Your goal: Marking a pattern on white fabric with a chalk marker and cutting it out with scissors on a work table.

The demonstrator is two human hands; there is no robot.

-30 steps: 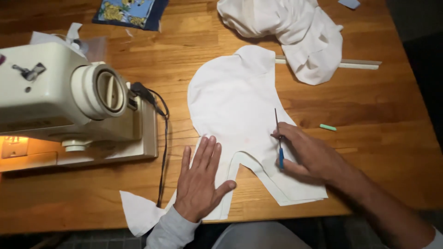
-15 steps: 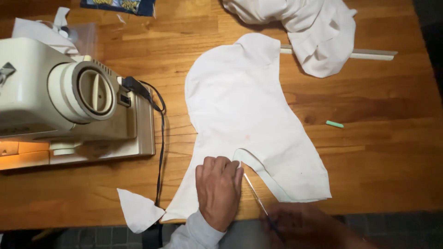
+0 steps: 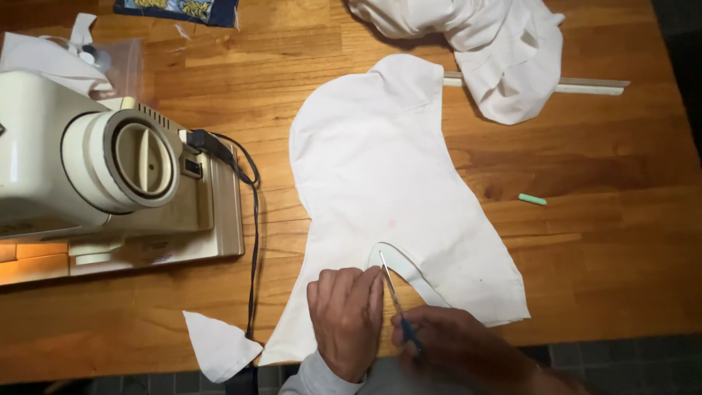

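White fabric piece [image 3: 380, 183], cut to a curved hood-like outline, lies flat on the wooden table [image 3: 585, 249], centre of the scene, its near edge by the table's near edge.

Small scissors [image 3: 395, 300], thin blades and a blue handle, work at the curved notch on the near edge of the piece. Blade tips sit at the top of the notch. A narrow strip [image 3: 413, 272] runs along the notch curve toward the right, partly parted from the main cloth.

Right hand [image 3: 457, 347] closed on the scissors handle, fingers wrapped round it; how far the blades gape I cannot tell. Left hand [image 3: 347, 318] lies palm down on the cloth just left of the blades, fingers together and loosely curled, pinning the fabric, gripping nothing.

Progress, as a judgement: outer outline looks fully cut. The notch trim looks well along, though the strip is not yet free where it meets the cloth on the right.

Small white offcut [image 3: 216, 344] lies left of the piece at the near edge. Cream sewing machine [image 3: 95, 175] stands at left, its black cord [image 3: 252, 241] trailing toward the near edge. Bundled white cloth [image 3: 490, 51] lies far right over a pale ruler [image 3: 592, 86]. Green chalk stub [image 3: 532, 199] lies right of the piece, well apart. Blue patterned cloth [image 3: 175, 9] at the far edge; a clear bag of scraps [image 3: 80, 55] behind the machine.
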